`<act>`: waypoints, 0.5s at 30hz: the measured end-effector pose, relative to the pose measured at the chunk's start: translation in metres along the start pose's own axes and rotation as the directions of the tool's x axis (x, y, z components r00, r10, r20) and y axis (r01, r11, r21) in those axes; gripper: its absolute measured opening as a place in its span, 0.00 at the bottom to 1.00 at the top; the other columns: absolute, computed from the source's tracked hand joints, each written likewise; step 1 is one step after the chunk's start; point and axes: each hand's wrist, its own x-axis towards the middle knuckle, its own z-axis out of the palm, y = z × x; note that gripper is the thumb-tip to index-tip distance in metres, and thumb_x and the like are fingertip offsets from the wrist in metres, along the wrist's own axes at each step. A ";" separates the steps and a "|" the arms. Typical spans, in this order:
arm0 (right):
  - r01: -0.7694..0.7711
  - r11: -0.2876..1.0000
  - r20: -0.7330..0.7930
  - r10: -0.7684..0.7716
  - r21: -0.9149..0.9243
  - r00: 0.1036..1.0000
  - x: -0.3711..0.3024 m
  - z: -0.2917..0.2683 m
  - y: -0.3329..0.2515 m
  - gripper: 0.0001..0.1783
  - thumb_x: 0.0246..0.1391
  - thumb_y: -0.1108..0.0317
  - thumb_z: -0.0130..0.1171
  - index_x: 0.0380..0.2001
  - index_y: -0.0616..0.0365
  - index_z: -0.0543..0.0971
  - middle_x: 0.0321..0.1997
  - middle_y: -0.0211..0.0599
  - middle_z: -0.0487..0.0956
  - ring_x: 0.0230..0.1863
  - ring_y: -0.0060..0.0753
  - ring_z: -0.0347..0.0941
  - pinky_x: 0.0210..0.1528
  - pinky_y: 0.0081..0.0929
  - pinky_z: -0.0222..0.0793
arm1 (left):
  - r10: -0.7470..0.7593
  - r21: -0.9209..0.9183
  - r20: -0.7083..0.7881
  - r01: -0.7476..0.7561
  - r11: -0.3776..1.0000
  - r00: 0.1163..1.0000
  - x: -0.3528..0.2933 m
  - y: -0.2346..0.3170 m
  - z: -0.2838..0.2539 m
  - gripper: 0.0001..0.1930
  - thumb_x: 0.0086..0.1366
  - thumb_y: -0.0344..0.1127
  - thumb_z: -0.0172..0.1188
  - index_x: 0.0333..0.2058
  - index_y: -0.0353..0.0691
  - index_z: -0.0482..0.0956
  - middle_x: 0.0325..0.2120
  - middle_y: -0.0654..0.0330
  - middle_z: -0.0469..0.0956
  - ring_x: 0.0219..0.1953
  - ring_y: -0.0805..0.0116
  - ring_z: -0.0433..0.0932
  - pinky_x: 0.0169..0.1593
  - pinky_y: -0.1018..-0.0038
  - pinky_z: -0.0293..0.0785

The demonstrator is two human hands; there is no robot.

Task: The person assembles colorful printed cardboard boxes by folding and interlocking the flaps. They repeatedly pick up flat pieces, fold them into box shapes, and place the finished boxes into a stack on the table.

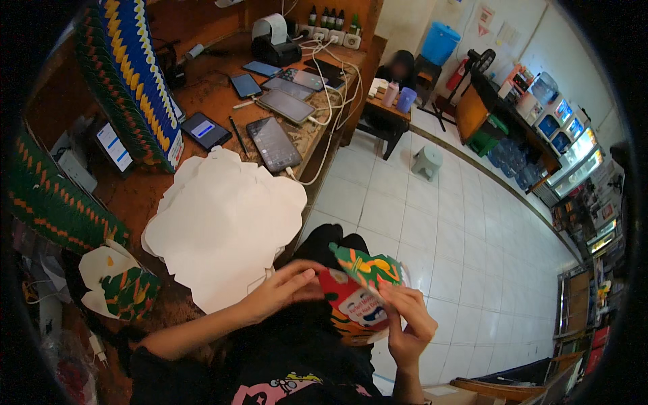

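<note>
Above my lap is a partly folded paper food box (364, 297), printed in green, red, orange and yellow, with a flap raised on its far side. My right hand (408, 320) pinches the box at its right edge, thumb and fingers closed on the card. At the left edge, my left hand (287, 287) reaches to the red side with its fingers stretched out and slightly blurred. Left of it lies a stack of flat white box blanks (223, 216), their plain sides up. A folded box (131, 290) with open white flaps stands at the table's left.
Tall rows of nested patterned boxes (138, 81) lean at the left of the wooden table (219, 61). Several phones (273, 143) with white charging cables (331, 101) lie beyond the blanks, near a receipt printer (275, 42). A grey stool (426, 162) stands on the tiled floor; a person (398, 67) sits farther back.
</note>
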 end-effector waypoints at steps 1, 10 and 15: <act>0.047 0.998 0.027 -0.047 0.029 0.999 -0.001 -0.003 0.002 0.18 0.36 0.84 0.58 0.34 0.56 0.81 0.37 0.33 0.80 0.41 0.35 0.74 0.48 0.33 0.67 | -0.164 -0.242 0.110 0.187 0.952 0.980 0.003 -0.001 -0.004 0.28 0.63 0.54 0.49 0.50 0.34 0.61 0.47 0.49 0.70 0.51 0.60 0.70 0.55 0.66 0.65; -0.031 0.963 0.605 -0.143 0.268 0.784 -0.020 -0.021 0.020 0.20 0.36 0.76 0.65 0.36 0.43 0.82 0.45 0.20 0.76 0.56 0.37 0.62 0.58 0.38 0.58 | -0.405 0.093 0.202 0.394 0.914 0.892 -0.007 -0.021 -0.009 0.26 0.64 0.54 0.48 0.51 0.38 0.68 0.46 0.61 0.72 0.47 0.71 0.71 0.51 0.69 0.68; -0.068 0.926 0.606 -0.185 0.370 0.774 -0.014 -0.026 0.034 0.20 0.35 0.71 0.65 0.36 0.37 0.82 0.49 0.25 0.73 0.60 0.44 0.57 0.61 0.44 0.50 | -0.399 -0.317 0.441 0.556 0.769 0.804 -0.010 -0.017 -0.016 0.25 0.62 0.45 0.55 0.53 0.36 0.65 0.51 0.59 0.69 0.51 0.71 0.70 0.54 0.73 0.66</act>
